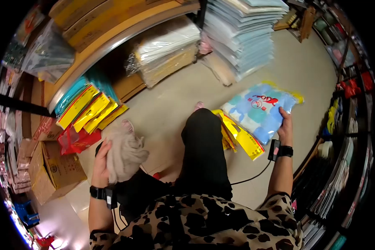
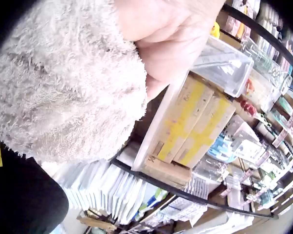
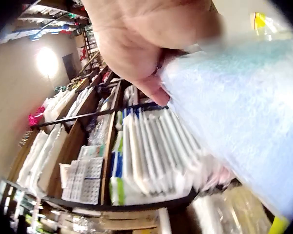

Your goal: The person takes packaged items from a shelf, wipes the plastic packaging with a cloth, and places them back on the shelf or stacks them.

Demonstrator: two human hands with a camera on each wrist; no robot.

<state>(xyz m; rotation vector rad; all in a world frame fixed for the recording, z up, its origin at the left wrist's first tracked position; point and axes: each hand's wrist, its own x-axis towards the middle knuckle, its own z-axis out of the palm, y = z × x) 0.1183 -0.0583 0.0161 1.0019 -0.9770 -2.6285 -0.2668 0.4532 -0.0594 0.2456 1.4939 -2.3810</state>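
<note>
My left hand (image 1: 101,164) grips a bunched, fluffy grey-beige cloth (image 1: 127,154) beside my left knee. In the left wrist view the cloth's shaggy pile (image 2: 64,87) hides most of the fingers. Over on the right, my right hand (image 1: 285,127) holds the edge of a clear-wrapped package (image 1: 254,110) of blue, teal and white spotted soft fabric with red print. The right wrist view shows the fingers curled at the package's edge, its pale blue side (image 3: 234,107) slanting away. Close below it are yellow-headed packets (image 1: 243,139), partly covered by the package and the right knee.
More yellow-topped teal packets (image 1: 87,106) lie at the left by a red bag (image 1: 79,141) and an open cardboard box (image 1: 56,171). Ahead stand a plastic-wrapped bundle (image 1: 166,50) and a tall stack of pale blue packages (image 1: 241,37). Loaded shelves line the right side.
</note>
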